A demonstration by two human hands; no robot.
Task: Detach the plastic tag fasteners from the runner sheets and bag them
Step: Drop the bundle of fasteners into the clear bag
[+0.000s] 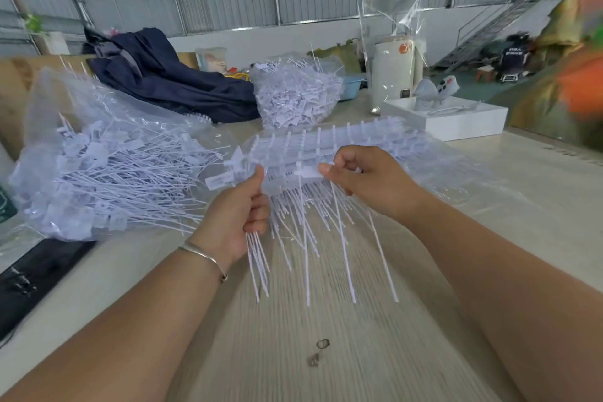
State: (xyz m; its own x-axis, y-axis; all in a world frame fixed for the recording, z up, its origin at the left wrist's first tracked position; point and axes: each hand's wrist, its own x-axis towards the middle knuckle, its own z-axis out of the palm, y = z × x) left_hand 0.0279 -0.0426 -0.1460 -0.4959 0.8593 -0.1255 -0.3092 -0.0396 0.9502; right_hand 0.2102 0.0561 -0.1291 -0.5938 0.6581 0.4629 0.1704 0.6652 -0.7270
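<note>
I am gripping a bundle of loose fasteners [257, 258] in my left hand [238, 212], fingers curled round their stems, thumb up. Just right of it, my right hand [362, 179] is pinching the flat head of one tag fastener [306, 173] on the runner sheets [342, 143] lying beyond my knuckles. Left of my grip, a clear bag [98, 170] is lying filled with fasteners; farther off, another heaped bag [297, 95].
</note>
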